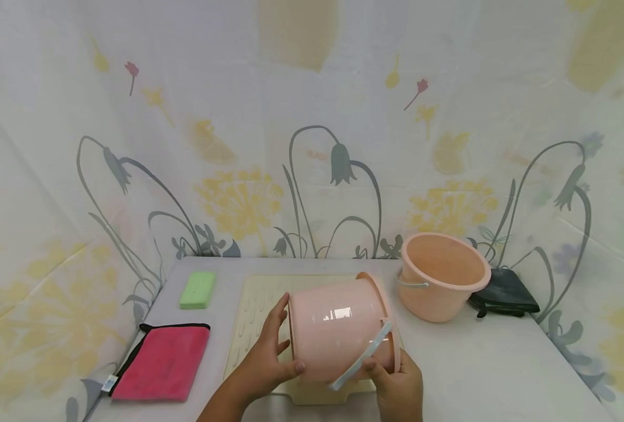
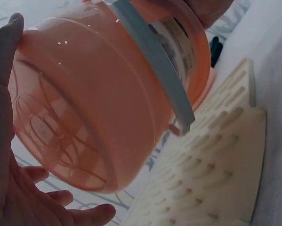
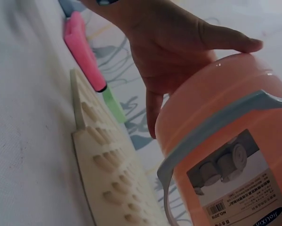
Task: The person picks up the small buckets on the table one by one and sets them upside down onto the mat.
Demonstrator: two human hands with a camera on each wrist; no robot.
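Observation:
A light pink plastic bucket lies on its side in both hands, over a cream washboard, its mouth towards the right. My left hand grips the base end, thumb on the near side and fingers spread across the bottom, as the left wrist view shows. With the thumb on the near edge, my right hand holds the bucket's rim; its other fingers are hidden behind. The pale grey-blue handle hangs across the bucket's side. A printed label shows on the wall in the right wrist view.
A second peach bucket stands upright at the back right, beside a black pouch. On the left lie a green sponge and a pink zip pouch with black trim. A flower-printed curtain closes off the back.

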